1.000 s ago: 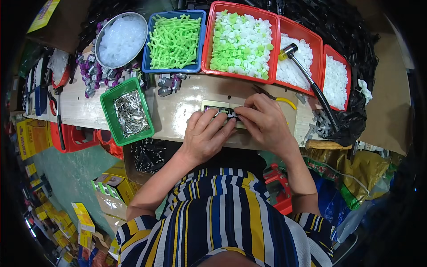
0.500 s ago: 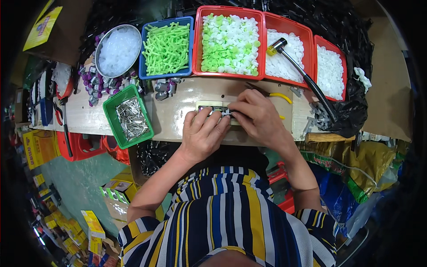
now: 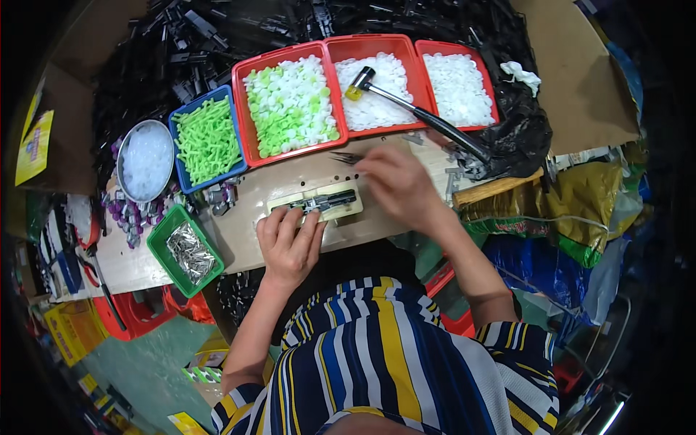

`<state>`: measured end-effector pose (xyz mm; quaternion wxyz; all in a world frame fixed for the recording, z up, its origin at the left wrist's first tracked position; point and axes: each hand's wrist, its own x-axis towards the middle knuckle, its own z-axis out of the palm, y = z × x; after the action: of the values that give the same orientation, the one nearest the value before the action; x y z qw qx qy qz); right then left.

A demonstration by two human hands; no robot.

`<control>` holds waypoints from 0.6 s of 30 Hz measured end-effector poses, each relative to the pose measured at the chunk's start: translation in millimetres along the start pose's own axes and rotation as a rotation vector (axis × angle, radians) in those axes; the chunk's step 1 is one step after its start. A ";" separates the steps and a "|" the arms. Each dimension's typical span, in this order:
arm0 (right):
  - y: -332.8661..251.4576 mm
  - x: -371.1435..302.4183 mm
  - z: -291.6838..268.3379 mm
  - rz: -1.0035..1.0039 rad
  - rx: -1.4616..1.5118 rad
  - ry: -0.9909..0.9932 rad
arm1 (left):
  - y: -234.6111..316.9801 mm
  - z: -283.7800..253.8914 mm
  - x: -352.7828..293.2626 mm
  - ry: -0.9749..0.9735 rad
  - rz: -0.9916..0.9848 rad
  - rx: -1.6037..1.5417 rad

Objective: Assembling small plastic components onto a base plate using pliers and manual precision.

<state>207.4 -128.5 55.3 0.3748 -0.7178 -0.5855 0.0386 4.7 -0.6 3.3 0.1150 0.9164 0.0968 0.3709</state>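
Note:
A cream holder block (image 3: pixel 350 209) lies on the table before me, with a long black and grey plastic part (image 3: pixel 335 199) set in it. My left hand (image 3: pixel 288 246) is closed on the left end of the plastic part, fingertips pressed against it and the block. To the right and farther away, my right hand (image 3: pixel 401 183) is closed around a pair of pliers; it is smeared by motion. Only the dark jaws of the pliers (image 3: pixel 348 157) stick out past its fingers, and the handles are hidden. Several tiny dark pieces (image 3: pixel 346 177) lie between the block and the jaws.
Red bins (image 3: pixel 291 151) of white and green plastic pieces line the back, with a hammer (image 3: pixel 428 116) lying across them. Farther left are a blue bin (image 3: pixel 210 183) of green sticks, a metal bowl (image 3: pixel 147 198) and a green tray (image 3: pixel 163 250) of metal pins. Black parts (image 3: pixel 217 51) heap behind.
My right hand has left the plastic part and moved onto the pliers, whose yellow handles are now covered. My left hand stays at the block. The whole view has shifted and turned.

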 end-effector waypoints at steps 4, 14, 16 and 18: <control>31.8 -29.5 -32.4 0.170 -0.230 0.104 | -2.2 1.3 0.0 0.016 0.004 -0.020; 57.7 -29.2 -26.2 0.275 -0.617 0.018 | -7.6 -40.9 11.8 0.005 -0.108 0.018; 45.4 -27.7 -31.5 0.323 -0.471 0.014 | -16.4 -53.7 17.3 0.029 -0.158 0.036; 45.3 -32.7 -31.9 0.347 -0.372 0.030 | -29.3 -65.3 27.5 0.019 -0.180 0.088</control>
<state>249.7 -174.2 39.2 0.2326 -0.8647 -0.4450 -0.0166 -24.5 43.7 58.6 0.1065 0.9047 0.1959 0.3630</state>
